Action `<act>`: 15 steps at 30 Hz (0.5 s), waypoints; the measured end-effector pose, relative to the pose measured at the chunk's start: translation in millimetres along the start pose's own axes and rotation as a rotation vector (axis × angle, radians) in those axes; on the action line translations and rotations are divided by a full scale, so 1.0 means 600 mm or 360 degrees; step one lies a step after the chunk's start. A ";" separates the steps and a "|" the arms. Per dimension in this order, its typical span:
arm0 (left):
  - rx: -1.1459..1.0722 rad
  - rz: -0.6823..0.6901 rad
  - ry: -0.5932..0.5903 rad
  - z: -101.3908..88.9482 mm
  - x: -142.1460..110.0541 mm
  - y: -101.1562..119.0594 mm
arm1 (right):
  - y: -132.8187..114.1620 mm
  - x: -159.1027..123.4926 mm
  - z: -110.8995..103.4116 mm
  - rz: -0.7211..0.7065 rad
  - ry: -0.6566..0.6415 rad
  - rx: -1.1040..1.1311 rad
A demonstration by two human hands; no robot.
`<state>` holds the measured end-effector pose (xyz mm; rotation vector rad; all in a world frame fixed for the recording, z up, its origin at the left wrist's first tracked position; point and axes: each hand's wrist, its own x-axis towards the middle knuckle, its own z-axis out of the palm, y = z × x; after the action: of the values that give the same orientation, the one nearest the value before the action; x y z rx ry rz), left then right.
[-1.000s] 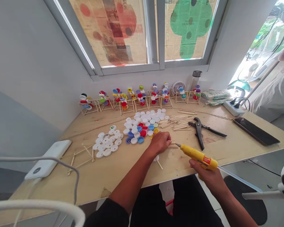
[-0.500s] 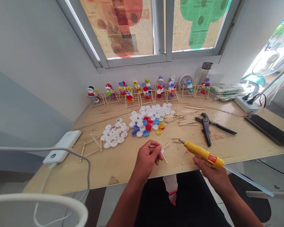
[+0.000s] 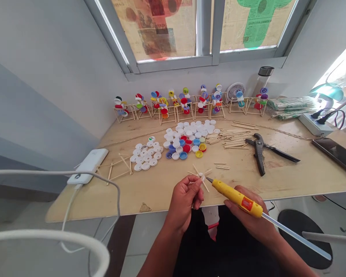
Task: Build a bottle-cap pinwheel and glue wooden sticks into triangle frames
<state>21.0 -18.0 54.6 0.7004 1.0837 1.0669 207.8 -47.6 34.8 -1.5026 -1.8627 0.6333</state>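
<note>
My left hand (image 3: 186, 202) holds up a small white bottle cap (image 3: 201, 176) with several thin wooden sticks poking out around it. My right hand (image 3: 242, 206) grips a yellow hot glue gun (image 3: 236, 201) by its body, with a long clear glue stick (image 3: 294, 236) trailing out the back. The gun's metal nozzle (image 3: 208, 179) points at the cap and sits just to its right. I cannot tell whether the two touch.
Along the back stands a row of stick-and-cap figures (image 3: 187, 105). Loose white and coloured caps (image 3: 184, 140), wooden sticks (image 3: 233, 138) and black pliers (image 3: 258, 154) lie on the plywood table (image 3: 161, 192). A power bank (image 3: 88, 166), phone (image 3: 337, 152) and power strip (image 3: 313, 125) lie near its sides.
My left hand has raised the cap and sticks. The glue gun's nozzle has moved left, closer to the cap. The whole view has shifted as my head turned.
</note>
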 end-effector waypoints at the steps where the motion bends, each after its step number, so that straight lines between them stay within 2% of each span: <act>1: 0.0007 0.0002 0.0000 -0.001 0.000 -0.001 | -0.001 0.001 0.000 -0.0022 0.0011 -0.0023; 9: 0.0089 0.0045 0.0051 -0.003 -0.001 -0.007 | -0.002 0.007 0.002 -0.0189 0.0062 -0.0064; 15: 0.0142 0.0073 0.0091 -0.003 -0.001 -0.007 | -0.003 0.007 0.001 -0.0211 0.0071 -0.0082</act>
<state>20.6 -20.3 50.6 0.7728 1.1750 1.0883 205.3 -44.0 36.4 -1.3999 -1.9389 0.4895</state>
